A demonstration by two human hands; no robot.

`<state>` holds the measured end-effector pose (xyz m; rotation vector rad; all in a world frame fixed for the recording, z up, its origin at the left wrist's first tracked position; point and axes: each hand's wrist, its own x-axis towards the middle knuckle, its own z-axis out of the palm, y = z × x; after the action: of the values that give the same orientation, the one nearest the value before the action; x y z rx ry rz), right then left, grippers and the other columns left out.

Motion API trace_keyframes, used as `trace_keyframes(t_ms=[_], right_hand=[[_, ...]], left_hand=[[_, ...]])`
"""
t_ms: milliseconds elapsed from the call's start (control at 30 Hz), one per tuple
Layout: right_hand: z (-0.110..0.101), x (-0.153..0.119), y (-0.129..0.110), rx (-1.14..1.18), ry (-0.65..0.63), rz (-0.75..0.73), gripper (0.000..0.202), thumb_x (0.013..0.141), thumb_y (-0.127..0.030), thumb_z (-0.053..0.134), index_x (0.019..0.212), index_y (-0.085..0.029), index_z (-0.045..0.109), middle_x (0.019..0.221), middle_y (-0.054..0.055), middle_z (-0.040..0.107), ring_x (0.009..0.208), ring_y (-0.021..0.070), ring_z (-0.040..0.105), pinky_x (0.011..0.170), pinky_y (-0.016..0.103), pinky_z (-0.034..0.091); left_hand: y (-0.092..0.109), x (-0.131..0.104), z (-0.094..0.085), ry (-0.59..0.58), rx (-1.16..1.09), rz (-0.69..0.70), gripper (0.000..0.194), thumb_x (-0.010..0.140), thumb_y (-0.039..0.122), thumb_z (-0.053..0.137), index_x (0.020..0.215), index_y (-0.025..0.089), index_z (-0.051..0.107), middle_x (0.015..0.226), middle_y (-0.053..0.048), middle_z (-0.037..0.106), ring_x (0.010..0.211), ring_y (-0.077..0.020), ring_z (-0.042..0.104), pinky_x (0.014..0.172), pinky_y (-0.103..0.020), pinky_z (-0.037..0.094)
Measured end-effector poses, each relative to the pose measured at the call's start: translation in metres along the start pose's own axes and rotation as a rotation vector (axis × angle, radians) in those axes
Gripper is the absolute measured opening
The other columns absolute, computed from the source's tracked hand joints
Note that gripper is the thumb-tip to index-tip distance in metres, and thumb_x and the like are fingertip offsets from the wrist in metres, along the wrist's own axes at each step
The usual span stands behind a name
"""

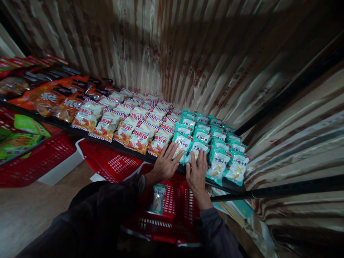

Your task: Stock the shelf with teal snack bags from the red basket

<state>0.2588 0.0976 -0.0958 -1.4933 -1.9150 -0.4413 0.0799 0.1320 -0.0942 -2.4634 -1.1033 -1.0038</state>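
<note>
Teal-and-white snack bags [219,161] stand in rows at the right end of a dark shelf. My left hand [165,165] lies with fingers extended over the front edge of one teal bag [182,142], beside the white-and-orange snack bags [138,138]. Just to its right, my right hand [197,173] rests its outstretched fingertips on the neighbouring teal bag [199,146]. Neither hand is closed around a bag. Below the shelf, a single teal bag [158,199] lies in a red basket [185,222].
Orange snack bags [48,102] and dark-topped packs fill the shelf's left part. Under it stand another red basket [113,161] and one with green packets [37,163]. Black poles [295,188] cross at right. A pleated curtain [188,53] hangs behind.
</note>
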Motion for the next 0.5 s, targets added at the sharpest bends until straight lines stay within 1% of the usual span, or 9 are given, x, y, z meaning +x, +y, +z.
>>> trace_keyframes(t_ms=[100,267,500], right_hand=[[-0.0011,-0.0004,0.0,-0.013,0.008,-0.003,0.06,0.097,-0.023,0.043,0.154,-0.025,0.025,0.165,0.015,0.009,0.151,0.0345,0.011,0.111,0.062,0.032],[-0.0021,-0.0014,-0.0007,-0.015,0.013,-0.008,0.06,0.097,-0.023,0.045,0.154,-0.025,0.025,0.165,0.014,0.006,0.151,0.0347,0.01,0.111,0.063,0.03],[-0.0037,0.0005,-0.0069,-0.011,0.044,-0.042,0.061,0.096,-0.021,0.046,0.153,-0.023,0.026,0.165,0.014,0.007,0.151,0.0337,0.011,0.112,0.062,0.03]], left_hand=[[0.0001,0.0009,-0.0023,0.014,-0.006,-0.004,0.057,0.091,0.025,0.053,0.146,0.016,0.041,0.158,-0.021,0.028,0.149,-0.0358,0.018,0.117,-0.055,0.025],[-0.0002,0.0004,-0.0035,-0.01,-0.023,0.01,0.055,0.092,0.029,0.052,0.145,0.017,0.043,0.159,-0.018,0.027,0.149,-0.0345,0.02,0.117,-0.054,0.023],[-0.0019,-0.0022,-0.0032,0.004,-0.024,-0.001,0.058,0.092,0.029,0.052,0.148,0.015,0.039,0.159,-0.019,0.025,0.149,-0.035,0.017,0.118,-0.053,0.023]])
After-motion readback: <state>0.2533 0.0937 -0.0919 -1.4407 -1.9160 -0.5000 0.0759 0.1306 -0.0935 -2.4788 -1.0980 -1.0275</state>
